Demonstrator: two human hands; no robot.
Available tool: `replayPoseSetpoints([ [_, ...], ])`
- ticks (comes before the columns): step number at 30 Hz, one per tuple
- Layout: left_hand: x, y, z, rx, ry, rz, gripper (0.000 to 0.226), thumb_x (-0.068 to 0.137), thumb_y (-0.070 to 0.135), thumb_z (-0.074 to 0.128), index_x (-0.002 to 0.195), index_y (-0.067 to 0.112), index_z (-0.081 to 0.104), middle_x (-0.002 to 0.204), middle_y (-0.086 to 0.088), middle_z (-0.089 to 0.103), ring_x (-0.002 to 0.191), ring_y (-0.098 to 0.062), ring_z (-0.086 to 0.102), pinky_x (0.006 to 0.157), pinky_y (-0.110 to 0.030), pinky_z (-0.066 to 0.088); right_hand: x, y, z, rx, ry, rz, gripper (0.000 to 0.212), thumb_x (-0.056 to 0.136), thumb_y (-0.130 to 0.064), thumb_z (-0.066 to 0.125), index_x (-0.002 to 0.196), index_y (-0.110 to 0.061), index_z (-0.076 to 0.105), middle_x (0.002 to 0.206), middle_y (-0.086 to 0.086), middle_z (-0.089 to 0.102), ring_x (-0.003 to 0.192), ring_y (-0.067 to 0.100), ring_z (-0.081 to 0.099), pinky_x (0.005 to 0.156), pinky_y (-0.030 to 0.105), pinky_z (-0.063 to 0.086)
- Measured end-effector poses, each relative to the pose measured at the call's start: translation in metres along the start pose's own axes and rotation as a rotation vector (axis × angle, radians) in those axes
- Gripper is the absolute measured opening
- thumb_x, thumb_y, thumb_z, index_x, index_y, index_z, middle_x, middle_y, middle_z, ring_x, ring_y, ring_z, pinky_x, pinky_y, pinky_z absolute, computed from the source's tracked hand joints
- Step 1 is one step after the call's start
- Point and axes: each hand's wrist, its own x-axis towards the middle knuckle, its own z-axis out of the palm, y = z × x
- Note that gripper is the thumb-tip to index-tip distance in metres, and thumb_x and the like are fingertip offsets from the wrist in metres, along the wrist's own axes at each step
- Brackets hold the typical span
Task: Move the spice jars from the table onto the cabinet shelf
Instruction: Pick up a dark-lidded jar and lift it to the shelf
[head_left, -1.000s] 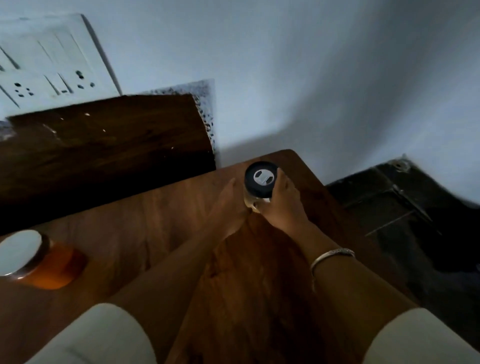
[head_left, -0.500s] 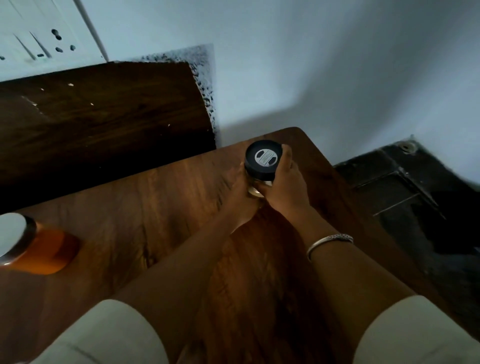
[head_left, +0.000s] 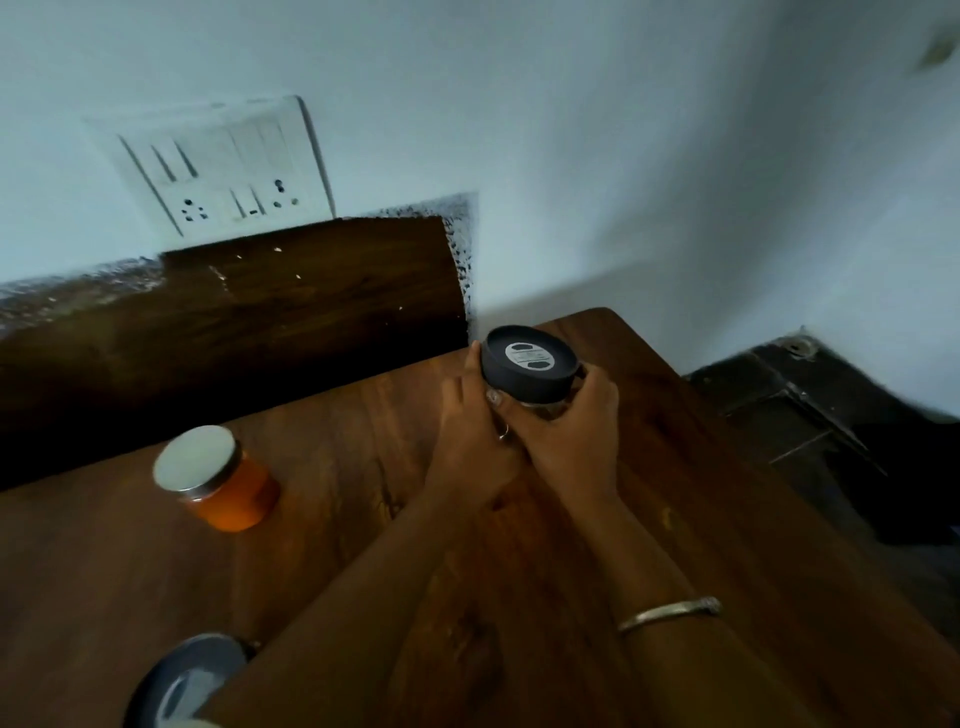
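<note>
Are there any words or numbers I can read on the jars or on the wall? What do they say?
Nothing here can be read.
Sticker on the black lid of the held jar: print too blurred.
Sticker on the dark lid at the bottom edge: blurred too.
The orange jar, its white lid and the wall switch plate: no writing shows.

One jar (head_left: 546, 408) has a black lid (head_left: 523, 382) with a white sticker (head_left: 528, 355). The other jar (head_left: 236, 499) is orange — white on top. The table (head_left: 337, 452) is streaky brown wood.
</note>
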Motion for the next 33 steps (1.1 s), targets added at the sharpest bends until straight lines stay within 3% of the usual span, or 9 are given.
replayPoseSetpoints([
  [3,-0.02,0.026,-0.042,0.055,0.109,0.031,0.108,0.06,0.068,0.048,0.147,0.012,0.016,0.136,-0.01,0.038,0.107,0.002,0.029,0.089,-0.003,0.024,-0.039,-0.049,-0.004,0.079,0.039,-0.05,0.09,0.06,-0.052,0.079,0.132,-0.016,0.039,0.13,0.004,0.047,0.116,0.018,0.049,0.09,0.028,0.048],
  [6,-0.036,0.046,-0.089,-0.095,0.133,0.019,0.11,0.054,0.063,0.059,0.146,0.017,0.019,0.136,-0.004,0.035,0.103,0.01,0.037,0.083,0.0,0.032,-0.072,-0.097,-0.012,0.211,0.001,-0.092,0.077,0.066,-0.05,0.075,0.129,-0.024,0.04,0.113,-0.02,0.05,0.11,0.012,0.054,0.092,0.035,0.051],
  [9,-0.058,0.057,-0.135,-0.299,0.072,0.046,0.104,0.056,0.043,0.078,0.142,0.033,0.021,0.139,0.003,0.039,0.123,-0.009,0.046,0.1,-0.027,0.047,-0.1,-0.131,-0.022,0.323,-0.075,-0.102,0.072,0.059,-0.072,0.061,0.12,-0.037,0.043,0.112,-0.017,0.053,0.104,0.01,0.058,0.081,0.03,0.055],
  [11,-0.073,0.064,-0.161,-0.423,-0.003,0.055,0.102,0.056,0.035,0.081,0.138,0.044,0.02,0.136,0.005,0.044,0.12,-0.014,0.052,0.094,-0.033,0.052,-0.113,-0.143,-0.026,0.407,-0.114,-0.103,0.073,0.057,-0.081,0.05,0.117,-0.04,0.045,0.111,-0.015,0.055,0.102,0.01,0.06,0.078,0.029,0.056],
  [17,-0.11,0.082,-0.21,-0.638,-0.054,0.035,0.077,0.07,0.019,0.069,0.132,0.028,0.025,0.115,0.006,0.054,0.094,0.002,0.064,0.069,-0.018,0.053,-0.152,-0.173,-0.02,0.532,-0.346,-0.069,0.048,0.078,-0.069,0.039,0.112,-0.04,0.052,0.108,-0.005,0.064,0.09,0.009,0.067,0.069,0.028,0.056],
  [21,-0.133,0.093,-0.228,-0.628,0.008,0.042,0.061,0.086,0.01,0.06,0.133,0.02,0.024,0.112,0.005,0.053,0.092,0.005,0.063,0.068,-0.014,0.052,-0.175,-0.194,-0.011,0.577,-0.286,-0.125,0.035,0.077,-0.063,0.042,0.1,-0.041,0.053,0.089,-0.017,0.067,0.079,-0.001,0.067,0.059,0.017,0.053],
  [26,-0.157,0.109,-0.238,-0.479,0.165,0.154,0.051,0.081,0.035,0.063,0.119,0.048,0.033,0.116,0.024,0.054,0.107,0.009,0.056,0.083,-0.009,0.048,-0.195,-0.214,0.002,0.503,-0.204,-0.151,0.033,0.087,-0.056,0.042,0.112,-0.035,0.05,0.11,-0.003,0.062,0.1,0.016,0.063,0.085,0.042,0.055],
  [29,-0.159,0.105,-0.249,-0.51,0.189,0.123,0.053,0.084,0.024,0.064,0.125,0.039,0.033,0.113,0.016,0.057,0.101,0.005,0.06,0.082,-0.011,0.049,-0.202,-0.22,0.006,0.448,-0.2,-0.21,0.049,0.088,-0.063,0.035,0.122,-0.031,0.051,0.12,0.002,0.059,0.109,0.018,0.058,0.095,0.046,0.049],
  [33,-0.157,0.099,-0.265,-0.664,0.25,-0.028,0.046,0.087,0.016,0.059,0.127,0.019,0.037,0.109,0.0,0.06,0.097,-0.009,0.062,0.078,-0.022,0.054,-0.202,-0.219,0.004,0.513,-0.33,-0.189,0.033,0.083,-0.058,0.037,0.113,-0.05,0.048,0.119,-0.014,0.058,0.11,0.009,0.058,0.096,0.047,0.049],
])
